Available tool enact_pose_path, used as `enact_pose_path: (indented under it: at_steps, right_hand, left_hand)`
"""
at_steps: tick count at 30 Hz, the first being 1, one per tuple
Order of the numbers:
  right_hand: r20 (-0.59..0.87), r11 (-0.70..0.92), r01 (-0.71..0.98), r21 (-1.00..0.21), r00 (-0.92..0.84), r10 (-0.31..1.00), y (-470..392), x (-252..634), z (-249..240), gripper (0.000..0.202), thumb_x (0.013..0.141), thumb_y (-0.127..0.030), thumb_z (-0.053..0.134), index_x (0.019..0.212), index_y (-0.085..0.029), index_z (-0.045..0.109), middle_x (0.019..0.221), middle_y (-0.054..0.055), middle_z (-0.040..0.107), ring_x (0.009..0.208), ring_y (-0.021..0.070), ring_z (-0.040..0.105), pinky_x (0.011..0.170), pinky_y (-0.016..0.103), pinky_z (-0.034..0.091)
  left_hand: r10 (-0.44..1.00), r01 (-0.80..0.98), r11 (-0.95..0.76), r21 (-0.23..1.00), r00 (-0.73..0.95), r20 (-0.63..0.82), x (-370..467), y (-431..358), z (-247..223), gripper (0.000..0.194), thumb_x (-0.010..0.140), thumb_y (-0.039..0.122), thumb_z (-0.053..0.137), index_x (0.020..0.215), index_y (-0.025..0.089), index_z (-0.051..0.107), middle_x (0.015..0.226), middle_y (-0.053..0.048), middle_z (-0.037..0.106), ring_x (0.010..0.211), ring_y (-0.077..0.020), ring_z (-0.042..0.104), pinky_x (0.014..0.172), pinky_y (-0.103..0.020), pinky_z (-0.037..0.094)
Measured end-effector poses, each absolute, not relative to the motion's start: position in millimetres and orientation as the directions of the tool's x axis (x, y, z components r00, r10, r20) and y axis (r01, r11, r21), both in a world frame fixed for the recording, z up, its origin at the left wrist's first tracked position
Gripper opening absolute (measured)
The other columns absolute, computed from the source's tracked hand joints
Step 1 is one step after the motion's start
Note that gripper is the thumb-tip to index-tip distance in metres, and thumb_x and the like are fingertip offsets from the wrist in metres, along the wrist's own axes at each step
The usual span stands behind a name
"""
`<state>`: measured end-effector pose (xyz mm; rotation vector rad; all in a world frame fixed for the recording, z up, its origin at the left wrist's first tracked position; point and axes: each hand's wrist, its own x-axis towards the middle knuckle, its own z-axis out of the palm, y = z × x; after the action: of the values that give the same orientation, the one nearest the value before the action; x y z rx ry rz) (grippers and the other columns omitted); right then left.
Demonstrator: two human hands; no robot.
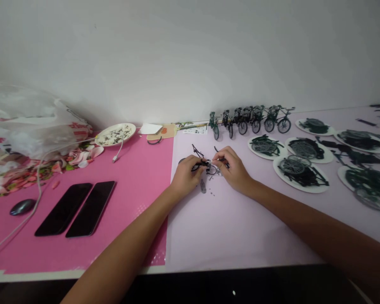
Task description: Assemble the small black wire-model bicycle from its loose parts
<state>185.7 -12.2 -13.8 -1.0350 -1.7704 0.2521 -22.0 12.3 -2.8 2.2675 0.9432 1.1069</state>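
Between both hands (190,175), small parts (211,169).

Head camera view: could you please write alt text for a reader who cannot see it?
The left hand and right hand hold small dark bicycle parts over a lilac sheet. Behind them stands a row of model bicycles; plates of parts lie at right, two dark phones on pink at left.
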Motion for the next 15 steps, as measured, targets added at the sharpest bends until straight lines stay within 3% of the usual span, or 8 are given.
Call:
enact_pose_path:
  at_steps: [9, 15]
  right_hand:
    - [0.619, 0.572, 0.611, -0.548, -0.163, 0.768, -17.5, 185.3, -9.4, 0.009, 0.105, -0.032, 0.054, 0.110, -0.025, 0.053, 0.103, 0.008, 0.060, 0.095, 0.0252, 0.061, 0.078, 0.039, 0.054]
    - [0.607, 0.585, 0.657, -0.474, -0.237, 0.758, -17.6, 185.6, -7.3, 0.004, 0.104, -0.025, 0.049, 0.108, -0.024, 0.047, 0.103, 0.009, 0.060, 0.099, 0.0271, 0.062, 0.085, 0.043, 0.055]
  left_hand:
    - [0.723, 0.383, -0.689, 0.615, 0.428, 0.543, -21.9, 13.3, -3.6, 0.014, 0.098, 0.018, 0.063, 0.108, 0.019, 0.072, 0.105, -0.008, 0.075, 0.101, -0.0234, 0.072, 0.091, -0.038, 0.060]
    - [0.705, 0.407, -0.709, 0.576, 0.400, 0.585, -24.9, 17.6, -3.5, 0.017, 0.097, 0.016, 0.064, 0.111, 0.019, 0.073, 0.102, -0.007, 0.074, 0.098, -0.0220, 0.071, 0.089, -0.036, 0.059]
